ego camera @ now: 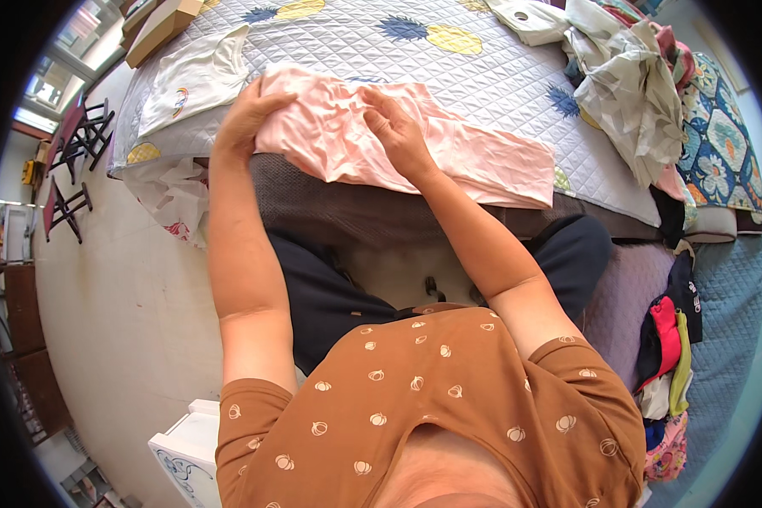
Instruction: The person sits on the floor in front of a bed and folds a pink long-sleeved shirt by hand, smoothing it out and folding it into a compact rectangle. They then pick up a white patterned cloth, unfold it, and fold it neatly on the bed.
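Observation:
A light pink cloth garment (pixel 482 155), apparently a pair of trousers, lies lengthwise along the near edge of the bed. Its left part is wrinkled, while the right end lies flatter. My left hand (pixel 249 117) grips the garment's left end, thumb on top and the other fingers partly hidden at the edge. Palm down, my right hand (pixel 397 133) rests on the middle of the cloth, its thumb apart from the fingers. Just left of the garment is a white top (pixel 193 79) with a small rainbow print, spread out on the quilted bedcover (pixel 330 38).
Crumpled clothes (pixel 628 95) are heaped at the bed's right side. More clothes (pixel 667 343) lie on a blue quilted surface at right. Cardboard boxes (pixel 162 28) stand at the far left corner. Folding stools (pixel 79 140) and a white cabinet (pixel 187 444) are on the left floor.

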`<state>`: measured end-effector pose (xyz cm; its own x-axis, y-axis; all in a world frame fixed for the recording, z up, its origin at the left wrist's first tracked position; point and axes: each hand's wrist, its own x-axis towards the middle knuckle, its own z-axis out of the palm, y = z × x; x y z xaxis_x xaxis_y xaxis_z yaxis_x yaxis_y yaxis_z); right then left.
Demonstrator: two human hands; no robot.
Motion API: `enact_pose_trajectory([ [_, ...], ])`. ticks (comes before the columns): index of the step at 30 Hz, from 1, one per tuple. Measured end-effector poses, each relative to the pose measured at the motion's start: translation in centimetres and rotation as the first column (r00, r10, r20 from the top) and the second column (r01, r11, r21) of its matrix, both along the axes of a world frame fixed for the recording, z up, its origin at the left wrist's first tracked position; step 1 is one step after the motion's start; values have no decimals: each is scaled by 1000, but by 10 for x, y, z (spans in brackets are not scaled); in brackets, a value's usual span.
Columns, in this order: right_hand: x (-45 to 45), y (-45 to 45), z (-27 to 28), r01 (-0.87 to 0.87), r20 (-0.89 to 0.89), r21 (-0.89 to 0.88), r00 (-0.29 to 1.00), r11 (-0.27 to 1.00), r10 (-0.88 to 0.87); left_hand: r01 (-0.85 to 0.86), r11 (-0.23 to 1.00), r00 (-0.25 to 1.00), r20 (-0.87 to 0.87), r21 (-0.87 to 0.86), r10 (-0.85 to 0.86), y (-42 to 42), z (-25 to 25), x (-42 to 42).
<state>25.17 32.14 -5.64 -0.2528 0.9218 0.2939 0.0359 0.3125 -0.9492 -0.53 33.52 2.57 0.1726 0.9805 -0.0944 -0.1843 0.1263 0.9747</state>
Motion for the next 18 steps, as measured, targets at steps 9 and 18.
enact_pose_trajectory([
  [9,105,-33,82,-391,-688,-370,724,843,34,250,911,967,-34,327,-253,-41,13,195],
  [18,274,-57,36,5,-310,-590,922,807,-232,159,765,826,-508,624,243,-29,-46,227],
])
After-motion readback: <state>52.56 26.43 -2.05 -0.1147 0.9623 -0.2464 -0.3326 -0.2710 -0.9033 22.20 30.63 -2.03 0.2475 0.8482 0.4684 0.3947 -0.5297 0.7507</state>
